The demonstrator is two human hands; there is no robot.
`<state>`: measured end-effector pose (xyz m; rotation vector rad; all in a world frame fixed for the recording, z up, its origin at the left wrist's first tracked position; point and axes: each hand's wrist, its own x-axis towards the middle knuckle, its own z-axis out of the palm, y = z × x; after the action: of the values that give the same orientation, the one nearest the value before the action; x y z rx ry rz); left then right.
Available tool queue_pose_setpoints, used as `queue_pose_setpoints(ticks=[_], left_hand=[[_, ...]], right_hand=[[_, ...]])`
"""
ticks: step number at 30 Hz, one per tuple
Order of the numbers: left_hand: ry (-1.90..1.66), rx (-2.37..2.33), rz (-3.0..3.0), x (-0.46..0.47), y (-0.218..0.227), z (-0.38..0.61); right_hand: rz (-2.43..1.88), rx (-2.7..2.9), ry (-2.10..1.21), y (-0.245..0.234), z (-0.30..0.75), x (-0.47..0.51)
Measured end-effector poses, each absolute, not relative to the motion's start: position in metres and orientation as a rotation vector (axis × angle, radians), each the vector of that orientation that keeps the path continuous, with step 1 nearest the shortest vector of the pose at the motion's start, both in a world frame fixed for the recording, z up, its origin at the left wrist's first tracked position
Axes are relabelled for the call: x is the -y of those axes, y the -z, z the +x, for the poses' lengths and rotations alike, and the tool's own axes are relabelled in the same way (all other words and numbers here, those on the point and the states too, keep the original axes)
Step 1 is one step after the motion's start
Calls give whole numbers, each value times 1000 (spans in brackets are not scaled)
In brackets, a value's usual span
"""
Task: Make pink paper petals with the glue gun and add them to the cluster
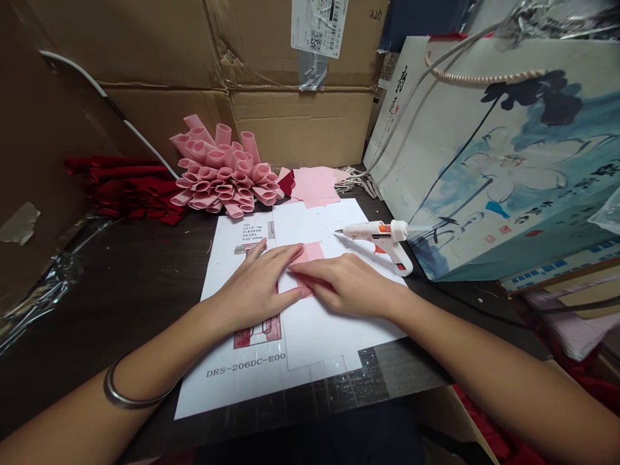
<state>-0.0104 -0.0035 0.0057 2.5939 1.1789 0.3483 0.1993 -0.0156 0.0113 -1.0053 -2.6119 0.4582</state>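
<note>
A small pink sheet (312,251), perhaps felt or paper, lies on white paper (322,336) between my two hands. My left hand (256,281) comes in from the left, fingers stretched and thumb lower down; its fingertips and thumb hold the sheet's left side. From the right, my right hand (346,281) has its fingers bunched together on the sheet's lower part, near the left thumb. My fingers cover much of the sheet. Just beyond the right hand, a white hot glue gun (382,236) with orange parts lies with its nozzle to the left.
Rolled pink tubes (225,165) are heaped at the back, beside dark red pieces (130,190). Flat pink sheets (316,184) and metal clips (363,184) lie behind the paper. Cardboard boxes (300,126) wall the back; a painted paper bag (484,161) stands right.
</note>
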Motion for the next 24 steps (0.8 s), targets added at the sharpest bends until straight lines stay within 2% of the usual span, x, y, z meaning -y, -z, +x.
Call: queue_pose_setpoints(ticks=[5,18,21,24], left_hand=[[-314,-1189,2593,5,-10,-9],[-285,-1221,2566,4,-12,-8],[-307,-1226,2570,4,-12,-8],[-311,-1210,2570,4,-11,-8]], right_hand=[[-1113,2727,-264,-18,201,19],[-936,3008,-28,-27,199,44],[-825,3039,-50,-27,199,47],[-715,2897,-219,-24,202,44]])
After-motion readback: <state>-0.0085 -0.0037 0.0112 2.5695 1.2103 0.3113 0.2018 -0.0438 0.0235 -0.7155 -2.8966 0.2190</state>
